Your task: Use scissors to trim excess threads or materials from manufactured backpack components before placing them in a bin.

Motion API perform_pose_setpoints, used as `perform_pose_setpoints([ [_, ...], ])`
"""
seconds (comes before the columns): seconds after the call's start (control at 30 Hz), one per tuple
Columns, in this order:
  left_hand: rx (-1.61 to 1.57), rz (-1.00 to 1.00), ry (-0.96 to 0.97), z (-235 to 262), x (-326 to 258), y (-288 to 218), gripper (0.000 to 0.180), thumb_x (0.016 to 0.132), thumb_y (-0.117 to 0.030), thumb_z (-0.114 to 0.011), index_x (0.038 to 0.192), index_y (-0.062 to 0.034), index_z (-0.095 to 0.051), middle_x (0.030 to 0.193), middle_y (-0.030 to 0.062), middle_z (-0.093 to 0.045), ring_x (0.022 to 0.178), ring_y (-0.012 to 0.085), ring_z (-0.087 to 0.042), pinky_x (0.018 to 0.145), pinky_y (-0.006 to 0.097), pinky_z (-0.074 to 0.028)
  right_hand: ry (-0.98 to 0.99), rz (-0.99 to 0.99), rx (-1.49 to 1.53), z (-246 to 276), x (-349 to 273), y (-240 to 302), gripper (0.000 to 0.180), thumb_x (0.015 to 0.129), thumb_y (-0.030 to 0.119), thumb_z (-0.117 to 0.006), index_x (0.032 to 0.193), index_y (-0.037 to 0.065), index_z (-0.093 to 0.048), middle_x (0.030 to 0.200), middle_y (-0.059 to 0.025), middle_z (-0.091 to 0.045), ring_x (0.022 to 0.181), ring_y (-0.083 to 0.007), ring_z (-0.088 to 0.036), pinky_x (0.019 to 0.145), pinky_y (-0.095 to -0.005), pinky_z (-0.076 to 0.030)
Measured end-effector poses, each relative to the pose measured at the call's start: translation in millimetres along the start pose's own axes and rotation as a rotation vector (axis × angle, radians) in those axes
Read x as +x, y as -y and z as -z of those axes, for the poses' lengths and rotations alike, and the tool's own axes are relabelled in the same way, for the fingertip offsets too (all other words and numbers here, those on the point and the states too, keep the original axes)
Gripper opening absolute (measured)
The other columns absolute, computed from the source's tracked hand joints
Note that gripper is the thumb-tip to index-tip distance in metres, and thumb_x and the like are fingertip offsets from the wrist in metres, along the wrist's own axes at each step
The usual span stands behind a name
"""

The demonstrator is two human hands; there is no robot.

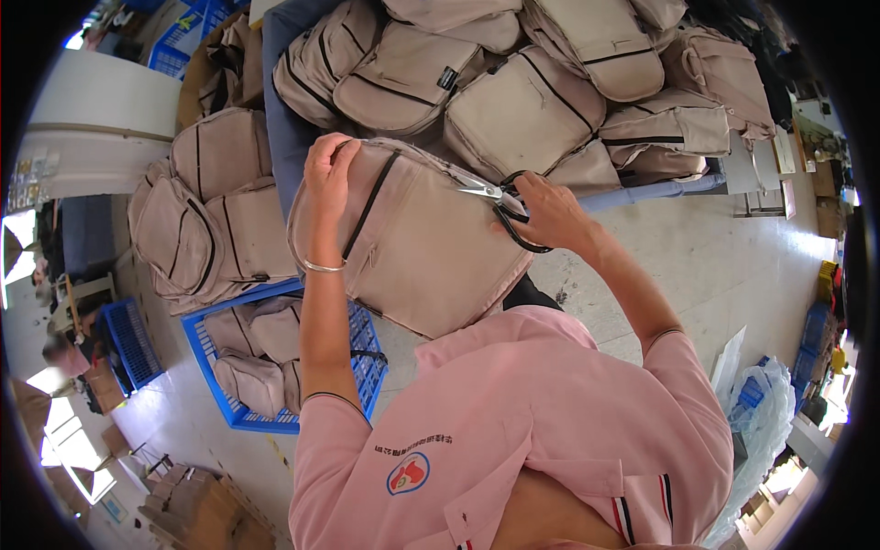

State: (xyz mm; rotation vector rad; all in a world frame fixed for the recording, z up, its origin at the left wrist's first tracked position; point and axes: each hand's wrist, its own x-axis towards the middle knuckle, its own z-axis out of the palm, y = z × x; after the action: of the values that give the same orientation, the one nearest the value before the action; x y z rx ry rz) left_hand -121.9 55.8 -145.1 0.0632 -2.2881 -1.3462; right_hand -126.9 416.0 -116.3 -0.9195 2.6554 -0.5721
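The left hand (pixel 332 174) is pinching the top edge of a beige bag (pixel 440 243), which is resting between the person's pink shirt (pixel 550 394) and a blue bin (pixel 632 195) of similar bags (pixel 522 110); the right hand (pixel 553 213) is gripping black-handled scissors (pixel 496 192).

a beige bag (pixel 431 238) slants, a black strip (pixel 371 203) crossing its left side; black-handled scissors (pixel 496 192), blades parted, at its upper right edge.
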Motion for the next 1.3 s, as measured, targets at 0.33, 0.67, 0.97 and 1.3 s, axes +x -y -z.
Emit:
perform_pose_setpoints([
  [0.33, -0.081, 0.143, 0.028, 2, -3, 8, 0.015, 0.089, -0.015, -0.071, 0.091, -0.0005, -0.067, 0.093, 0.0063, -0.066, 0.088, 0.0180, -0.060, 0.082, 0.028, -0.046, -0.037, -0.094, 0.026, -20, -10, 11, 0.061, 0.082, 0.057, -0.069, 0.092, -0.002, -0.055, 0.085, -0.0205, -0.064, 0.079, -0.0412, -0.065, 0.070, -0.0480, -0.053],
  [0.67, -0.088, 0.152, 0.082, 1, -5, -3, 0.015, 0.090, -0.015, -0.071, 0.092, -0.0012, -0.067, 0.094, 0.0054, -0.066, 0.088, 0.0170, -0.059, 0.083, 0.028, -0.046, -0.028, -0.177, -0.003, -11, -11, 23, 0.065, 0.080, 0.061, -0.069, 0.096, -0.001, -0.055, 0.090, -0.0205, -0.064, 0.084, -0.0408, -0.066, 0.073, -0.0487, -0.052],
  [0.97, -0.100, 0.155, 0.087, -1, -5, -2, 0.016, 0.090, -0.016, -0.070, 0.092, -0.0003, -0.067, 0.096, 0.0043, -0.066, 0.089, 0.0138, -0.058, 0.083, 0.025, -0.045, -0.013, -0.134, -0.064, -9, -7, 25, 0.065, 0.079, 0.059, -0.071, 0.097, -0.001, -0.054, 0.092, -0.0191, -0.062, 0.087, -0.0393, -0.065, 0.074, -0.0481, -0.051],
  [1.3, -0.130, 0.200, 0.088, -3, -4, 5, 0.016, 0.089, -0.016, -0.071, 0.091, -0.0009, -0.066, 0.093, 0.0046, -0.066, 0.087, 0.0158, -0.059, 0.081, 0.027, -0.046, -0.039, -0.101, -0.092, -35, -13, 13, 0.056, 0.084, 0.053, -0.068, 0.088, 0.000, -0.054, 0.079, -0.0188, -0.065, 0.072, -0.0393, -0.066, 0.065, -0.0478, -0.053],
])
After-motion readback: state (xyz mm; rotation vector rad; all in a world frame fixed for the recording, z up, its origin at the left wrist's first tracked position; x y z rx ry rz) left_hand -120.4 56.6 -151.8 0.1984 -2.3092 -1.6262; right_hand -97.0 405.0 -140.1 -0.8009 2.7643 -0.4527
